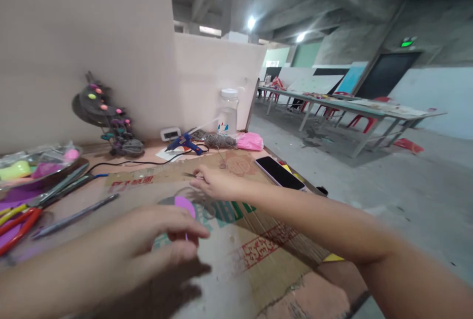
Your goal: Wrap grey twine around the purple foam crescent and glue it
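My left hand is low in the middle, its thumb and fingers closed around the edge of a purple piece. The rounded part of that piece shows beyond the knuckles, and a thin purple strip shows between thumb and fingers. Farther forward, my right hand pinches a small object with a thin dark tip pointing left; blur hides what it is. Both hands are over a printed cardboard sheet.
Scissors, a pen and a filled tray are at the left. Behind stand a decorated grey figure, a blue glue gun, grey yarn, a jar and pink material. A phone lies right.
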Demonstrator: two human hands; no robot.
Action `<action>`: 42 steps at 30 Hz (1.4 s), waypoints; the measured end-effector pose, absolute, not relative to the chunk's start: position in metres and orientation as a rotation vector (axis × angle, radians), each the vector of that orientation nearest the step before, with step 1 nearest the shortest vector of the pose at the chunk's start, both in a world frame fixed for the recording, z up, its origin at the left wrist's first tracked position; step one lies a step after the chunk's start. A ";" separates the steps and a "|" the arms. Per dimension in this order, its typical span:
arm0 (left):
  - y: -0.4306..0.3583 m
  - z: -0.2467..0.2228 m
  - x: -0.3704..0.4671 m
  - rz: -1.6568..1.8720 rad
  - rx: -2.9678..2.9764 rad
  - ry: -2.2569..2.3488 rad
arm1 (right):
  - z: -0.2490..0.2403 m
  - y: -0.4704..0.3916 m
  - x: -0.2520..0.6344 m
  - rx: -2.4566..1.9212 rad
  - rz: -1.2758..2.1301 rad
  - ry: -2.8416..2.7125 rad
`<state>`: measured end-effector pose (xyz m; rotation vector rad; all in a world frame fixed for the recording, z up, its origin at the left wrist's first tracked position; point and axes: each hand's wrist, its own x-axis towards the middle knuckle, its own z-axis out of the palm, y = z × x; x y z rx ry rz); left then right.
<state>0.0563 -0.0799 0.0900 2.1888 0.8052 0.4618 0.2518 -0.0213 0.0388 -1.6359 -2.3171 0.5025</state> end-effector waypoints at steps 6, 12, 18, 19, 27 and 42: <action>-0.061 0.084 0.062 0.257 2.057 0.945 | 0.049 -0.011 0.292 -1.728 0.290 -2.420; -0.046 0.066 0.059 0.250 1.954 0.932 | 0.089 0.060 0.409 -2.197 -0.080 -2.070; -0.031 0.066 0.070 0.320 2.011 0.916 | 0.065 0.086 0.445 -2.363 -0.116 -2.051; -0.029 0.067 0.070 0.312 2.020 0.930 | 0.062 0.081 0.444 -2.349 -0.159 -2.059; 0.001 0.074 0.084 0.619 2.275 1.016 | 0.072 -0.002 0.402 -1.875 -0.567 -2.280; 0.011 0.055 0.128 0.555 3.077 1.062 | 0.039 -0.059 0.303 -1.063 -0.547 -2.834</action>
